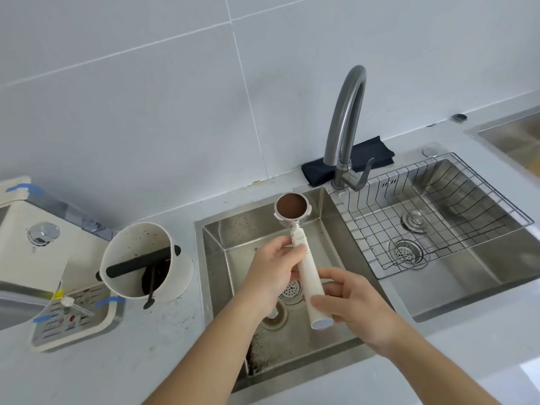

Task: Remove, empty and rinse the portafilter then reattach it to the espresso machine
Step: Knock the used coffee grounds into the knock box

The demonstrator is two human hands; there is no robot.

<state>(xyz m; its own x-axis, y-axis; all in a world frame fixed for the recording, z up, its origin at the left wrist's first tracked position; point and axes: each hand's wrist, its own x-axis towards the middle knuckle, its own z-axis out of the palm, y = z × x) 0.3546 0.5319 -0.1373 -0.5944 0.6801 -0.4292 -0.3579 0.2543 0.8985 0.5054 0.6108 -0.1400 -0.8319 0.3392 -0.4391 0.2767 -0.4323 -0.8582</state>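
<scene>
Before me: grey faucet (347, 118), black cloth (377, 154) behind it, wire rack (432, 211) in my right sink basin (455, 276).

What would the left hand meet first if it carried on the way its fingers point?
The left hand points right, already against the portafilter handle; beyond it lies the right hand, though depth is unclear.

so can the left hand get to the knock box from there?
Probably yes. The knock box stands open on the counter just left of the left hand, nothing between them, though that hand now holds the portafilter.
</scene>
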